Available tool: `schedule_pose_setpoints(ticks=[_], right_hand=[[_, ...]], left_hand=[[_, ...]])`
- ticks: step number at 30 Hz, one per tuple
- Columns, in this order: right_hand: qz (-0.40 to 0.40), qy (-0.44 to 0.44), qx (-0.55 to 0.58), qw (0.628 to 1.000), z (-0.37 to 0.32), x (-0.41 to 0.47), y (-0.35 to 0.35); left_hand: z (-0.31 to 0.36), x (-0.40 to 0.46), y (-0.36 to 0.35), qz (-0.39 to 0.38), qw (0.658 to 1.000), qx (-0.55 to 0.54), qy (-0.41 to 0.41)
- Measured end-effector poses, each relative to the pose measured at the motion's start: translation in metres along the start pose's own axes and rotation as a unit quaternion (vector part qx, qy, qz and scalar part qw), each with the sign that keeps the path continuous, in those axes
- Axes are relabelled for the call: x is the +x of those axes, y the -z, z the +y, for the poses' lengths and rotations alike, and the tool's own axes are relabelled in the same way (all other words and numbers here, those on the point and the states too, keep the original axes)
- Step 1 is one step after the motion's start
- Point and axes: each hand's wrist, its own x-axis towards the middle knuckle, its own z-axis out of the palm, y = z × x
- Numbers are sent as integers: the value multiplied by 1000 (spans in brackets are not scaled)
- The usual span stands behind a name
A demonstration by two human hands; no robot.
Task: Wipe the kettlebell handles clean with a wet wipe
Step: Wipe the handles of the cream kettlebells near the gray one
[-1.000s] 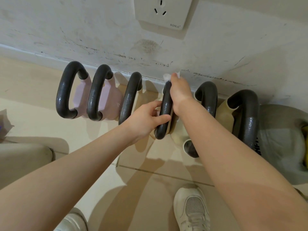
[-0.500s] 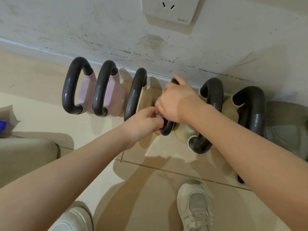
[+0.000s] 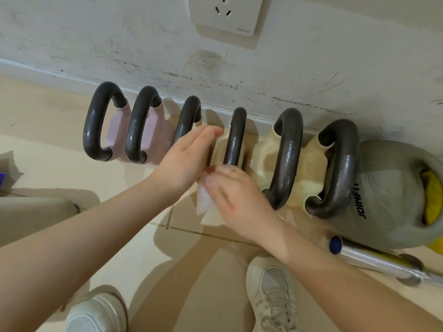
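Several kettlebells with dark grey handles stand in a row against the wall: two pink ones at the left, cream ones to the right. The fourth handle is bare and nothing grips it. Just below its near end, my right hand holds a white wet wipe, which hangs down under the fingers. My left hand lies beside it with fingers stretched out flat, hiding the lower part of the third handle. Its thumb meets the wipe's top edge.
A big grey kettlebell marked JOINFIT sits at the far right, with a chrome bar with a blue end cap lying in front of it. A wall socket is above. My white shoes stand on the tiled floor.
Both hands have let go of the fourth handle and drawn back toward me. The wipe, earlier pressed on the handle, now hangs loose between my hands.
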Motion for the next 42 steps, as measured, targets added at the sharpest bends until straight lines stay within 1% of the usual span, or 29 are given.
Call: schedule_pose_setpoints(ticks=[1,2,4,5,7,10,14,16,18,20,21,23,24,26,28,29,30,31,32,33,34,35,36,37,38,39,41,42], right_hand=[[47,-45,124,990,-6,-5,14],[76,-92,232,965,-9,-10,27],[104,-162,405,894,-7,-20,47],[117,-183,455,863,-4,-25,53],[152,-211,512,819,1,-33,61],[182,-243,523,796,4,-41,68],[200,-262,561,759,10,-51,82],[222,-268,558,753,16,-54,91],[217,-279,559,750,25,-58,99],[171,-271,589,742,35,-63,104],[137,-266,601,741,38,-64,107],[74,-268,590,758,41,-66,107],[60,-282,571,769,44,-66,106],[84,-321,535,777,46,-67,108],[142,-341,517,772,48,-68,111],[180,-345,493,778,51,-69,113],[227,-347,448,792,53,-70,114],[275,-343,372,817,54,-69,116],[313,-336,259,850,54,-66,116],[338,-318,118,878,52,-60,117],[346,-296,0,890,49,-52,116],[333,-276,-55,900,47,-43,113],[303,-269,-56,913,47,-35,108],[267,-275,-12,924,48,-27,100],[235,-287,67,926,47,-24,92],[219,-299,166,914,43,-24,85],[245,-317,344,849,38,-25,80],[266,-318,399,818,39,-25,80]], left_hand=[[6,-6,-3,5,999,-13,-32],[12,-12,-7,3,998,-26,-48],[21,-22,-19,-25,998,-21,-59],[23,-26,-25,-49,997,-18,-60],[24,-32,-38,-91,994,-27,-49],[24,-32,-51,-113,993,1,-44],[33,-28,-59,-128,991,-2,-41],[37,-25,-61,-138,990,-1,-28],[38,-20,-63,-156,987,-44,4],[37,-16,-66,-179,976,-117,46],[37,-14,-68,-190,971,-135,58],[34,-13,-75,-195,972,-119,59],[33,-12,-79,-189,974,-108,56],[31,-10,-83,-171,980,-89,52],[31,-7,-85,-151,987,-37,29],[31,-6,-86,-128,992,1,13],[31,-3,-88,-93,995,33,-2],[30,0,-89,-52,997,54,-13],[31,3,-91,-17,998,63,-15],[31,7,-93,0,998,62,-9],[31,10,-95,-1,998,58,4],[30,12,-97,-12,998,51,19],[28,14,-99,-24,998,41,32],[26,15,-100,-31,998,36,38],[24,16,-100,-34,998,35,40],[23,16,-100,-39,998,32,42],[22,17,-99,-65,996,21,54],[22,18,-99,-79,995,14,64]])
